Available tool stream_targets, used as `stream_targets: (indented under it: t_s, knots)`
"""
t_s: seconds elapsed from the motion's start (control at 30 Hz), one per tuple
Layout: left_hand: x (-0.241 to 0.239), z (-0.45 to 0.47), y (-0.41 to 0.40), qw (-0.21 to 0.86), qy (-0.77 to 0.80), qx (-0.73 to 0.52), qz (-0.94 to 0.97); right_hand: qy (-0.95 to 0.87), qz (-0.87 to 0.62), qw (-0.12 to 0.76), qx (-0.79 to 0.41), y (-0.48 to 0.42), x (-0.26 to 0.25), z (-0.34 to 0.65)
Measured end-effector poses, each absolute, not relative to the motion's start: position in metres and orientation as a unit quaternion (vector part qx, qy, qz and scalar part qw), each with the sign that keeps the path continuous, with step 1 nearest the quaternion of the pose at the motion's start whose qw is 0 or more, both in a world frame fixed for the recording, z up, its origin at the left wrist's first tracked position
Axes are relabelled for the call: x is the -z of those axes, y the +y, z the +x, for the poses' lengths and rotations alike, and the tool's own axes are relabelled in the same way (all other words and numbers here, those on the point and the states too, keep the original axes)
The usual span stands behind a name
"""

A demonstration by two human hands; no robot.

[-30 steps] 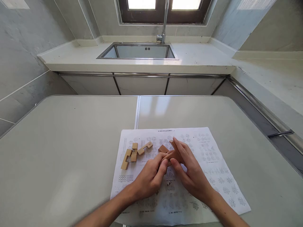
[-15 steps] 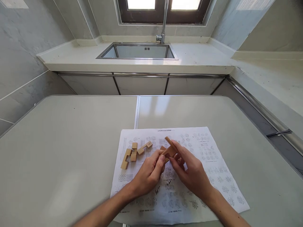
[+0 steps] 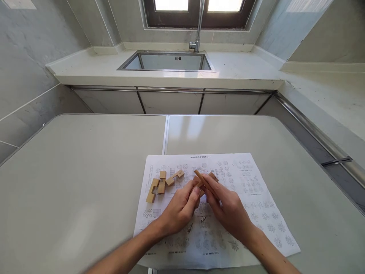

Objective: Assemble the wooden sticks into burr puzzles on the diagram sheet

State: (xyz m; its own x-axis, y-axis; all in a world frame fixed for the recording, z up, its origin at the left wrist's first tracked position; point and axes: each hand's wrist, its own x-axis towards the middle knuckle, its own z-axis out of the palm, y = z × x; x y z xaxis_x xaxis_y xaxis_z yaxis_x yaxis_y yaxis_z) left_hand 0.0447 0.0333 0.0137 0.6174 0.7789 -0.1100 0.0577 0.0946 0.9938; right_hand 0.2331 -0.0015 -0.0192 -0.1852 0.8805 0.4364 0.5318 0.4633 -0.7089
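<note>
My left hand point(image 3: 182, 205) is closed on notched wooden puzzle pieces point(image 3: 214, 177), whose lower parts my fingers hide. My right hand point(image 3: 228, 201) pinches a slim wooden puzzle piece point(image 3: 205, 183) that slants across the pieces in the left hand. Whether these pieces interlock or only touch cannot be made out. To the left, on a printed paper sheet point(image 3: 268, 205), lie a C-shaped wooden piece point(image 3: 151, 196), an upright notched piece point(image 3: 161, 185) beside it, and a third notched piece point(image 3: 175, 177) with a round mark on its end.
The sheet, printed with small diagrams, covers the near middle of a pale folding table point(image 3: 71, 171) with a seam point(image 3: 165, 135). Beyond it stand a counter point(image 3: 242, 64) with a sink point(image 3: 171, 61) and a faucet point(image 3: 196, 38).
The slim piece in my right hand has turned and dropped lower, its tip now further left. My right hand has rotated slightly inward. The loose pieces stay where they were.
</note>
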Motion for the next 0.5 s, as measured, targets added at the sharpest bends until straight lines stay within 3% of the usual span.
stream_targets:
  t_s: [0.5]
  knots:
    - [-0.0171,0.0435,0.0344,0.652,0.337,-0.262,0.627,-0.766,-0.456,0.415,-0.181,0.0007,0.0144,0.2365]
